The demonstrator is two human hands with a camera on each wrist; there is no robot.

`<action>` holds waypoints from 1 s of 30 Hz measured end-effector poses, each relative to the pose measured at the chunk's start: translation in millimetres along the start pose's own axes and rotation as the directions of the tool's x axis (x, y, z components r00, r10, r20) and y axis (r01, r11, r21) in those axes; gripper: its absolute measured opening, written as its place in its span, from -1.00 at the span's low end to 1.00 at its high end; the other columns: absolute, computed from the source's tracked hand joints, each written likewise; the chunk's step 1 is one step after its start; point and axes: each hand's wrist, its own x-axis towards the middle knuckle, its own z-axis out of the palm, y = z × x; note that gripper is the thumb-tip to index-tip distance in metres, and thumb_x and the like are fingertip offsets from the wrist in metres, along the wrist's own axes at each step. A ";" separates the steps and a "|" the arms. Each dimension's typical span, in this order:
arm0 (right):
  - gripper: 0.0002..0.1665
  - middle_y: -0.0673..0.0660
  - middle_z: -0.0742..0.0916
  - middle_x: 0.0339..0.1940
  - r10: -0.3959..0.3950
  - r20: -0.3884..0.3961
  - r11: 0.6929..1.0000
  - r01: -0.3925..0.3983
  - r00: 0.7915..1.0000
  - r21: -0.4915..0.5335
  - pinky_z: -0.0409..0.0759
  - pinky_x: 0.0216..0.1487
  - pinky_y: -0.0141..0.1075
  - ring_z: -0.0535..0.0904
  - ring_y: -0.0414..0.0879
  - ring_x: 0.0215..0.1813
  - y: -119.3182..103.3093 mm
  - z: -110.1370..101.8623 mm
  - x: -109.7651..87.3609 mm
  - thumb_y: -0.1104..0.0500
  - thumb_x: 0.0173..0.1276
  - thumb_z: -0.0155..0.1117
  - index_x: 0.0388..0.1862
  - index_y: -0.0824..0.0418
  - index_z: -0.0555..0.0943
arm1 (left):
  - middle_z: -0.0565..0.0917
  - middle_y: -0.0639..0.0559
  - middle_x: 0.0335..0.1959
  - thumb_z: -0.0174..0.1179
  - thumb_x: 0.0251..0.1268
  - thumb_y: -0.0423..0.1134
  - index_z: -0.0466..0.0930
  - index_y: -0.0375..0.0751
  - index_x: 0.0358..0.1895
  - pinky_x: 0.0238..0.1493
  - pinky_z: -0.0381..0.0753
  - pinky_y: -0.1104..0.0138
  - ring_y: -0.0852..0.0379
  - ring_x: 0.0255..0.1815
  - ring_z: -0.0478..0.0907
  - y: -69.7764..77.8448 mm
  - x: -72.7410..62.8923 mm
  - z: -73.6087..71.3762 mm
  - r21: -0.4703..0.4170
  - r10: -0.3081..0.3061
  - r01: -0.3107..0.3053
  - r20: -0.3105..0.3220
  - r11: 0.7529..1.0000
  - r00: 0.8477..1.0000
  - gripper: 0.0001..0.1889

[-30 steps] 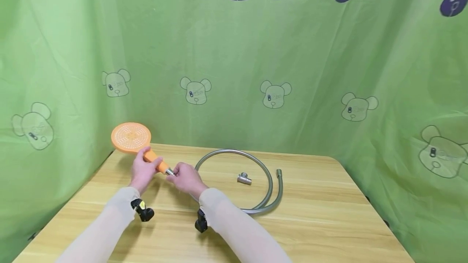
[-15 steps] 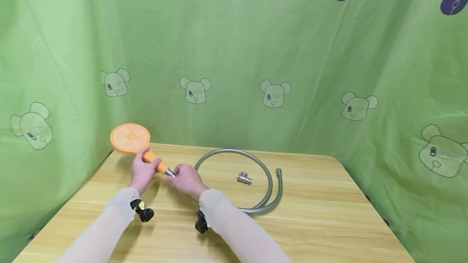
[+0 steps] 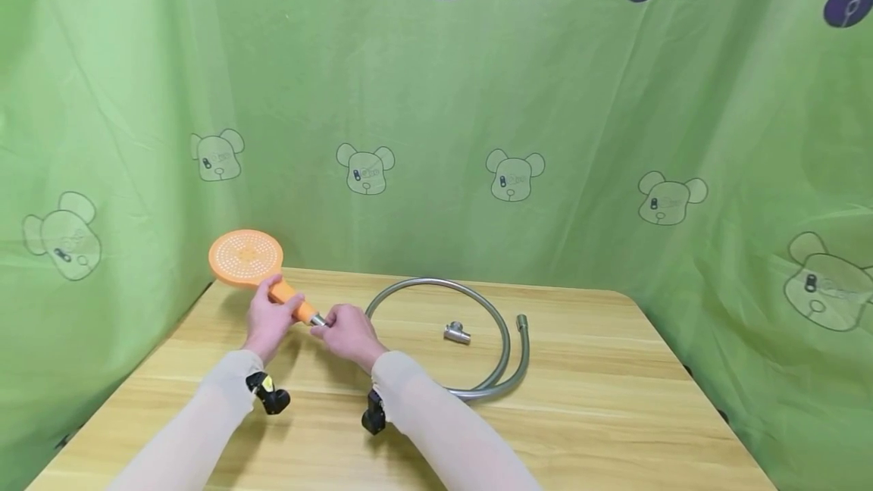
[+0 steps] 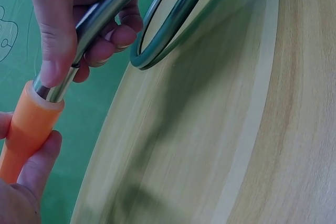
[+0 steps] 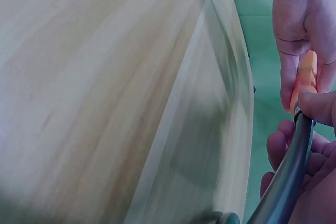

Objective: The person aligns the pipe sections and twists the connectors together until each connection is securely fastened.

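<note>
My left hand (image 3: 269, 317) grips the handle of an orange shower head (image 3: 246, 258), whose dotted round face tilts upward over the table's far left corner. With thumb and fingers, my right hand (image 3: 349, 333) pinches the metal end of a grey shower hose (image 3: 505, 339) at the bottom of that handle. In the left wrist view the metal hose end (image 4: 63, 85) sits at the mouth of the orange handle (image 4: 31, 124); how deep it goes is hidden. From the right hand the hose loops back over the table, its free end (image 3: 521, 322) lying at the right.
A small metal tee fitting (image 3: 456, 333) lies inside the hose loop on the wooden table (image 3: 614, 400). Green curtain (image 3: 436, 97) with printed bear heads hangs behind and on both sides. Black wrist cameras (image 3: 267, 392) sit on both sleeves.
Both hands stay at the joint of shower head and hose. The right fingers shift only slightly at the metal end; the hose loop and tee fitting stay put.
</note>
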 end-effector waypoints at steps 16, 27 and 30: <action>-0.67 -0.04 0.61 -0.60 0.036 0.018 0.997 -0.038 0.999 0.071 0.41 -0.55 -0.38 0.44 -0.20 -0.54 2.1 1.5 2.0 -0.01 0.21 0.53 -0.55 0.08 0.58 | 0.26 -0.42 0.40 0.22 0.38 -0.41 0.05 -0.18 0.59 -0.15 0.71 0.49 -0.19 0.16 0.49 -3.8 0.0 -1.3 -0.021 -0.002 0.002 -0.001 1.000 1.000 -0.22; -0.79 -0.04 0.66 -0.58 0.016 0.026 0.990 -0.019 1.000 0.142 0.46 -0.61 -0.39 0.48 -0.21 -0.62 1.9 1.6 -0.2 0.05 0.21 0.53 -0.44 0.12 0.68 | 0.26 -0.43 0.41 0.21 0.38 -0.41 0.03 -0.19 0.59 -0.09 0.71 0.46 -0.23 0.21 0.48 -4.0 2.2 -2.0 -0.028 0.000 0.000 0.007 1.000 1.000 -0.22; -0.81 -0.06 0.67 -0.54 -0.012 0.020 0.989 0.009 1.000 0.145 0.49 -0.56 -0.38 0.48 -0.21 -0.58 2.7 0.5 -0.2 0.06 0.22 0.53 -0.40 0.12 0.71 | 0.24 -0.44 0.42 0.21 0.39 -0.40 0.02 -0.18 0.59 -0.07 0.71 0.44 -0.25 0.22 0.47 -1.7 1.8 -2.1 -0.026 -0.002 0.002 0.014 1.000 1.000 -0.21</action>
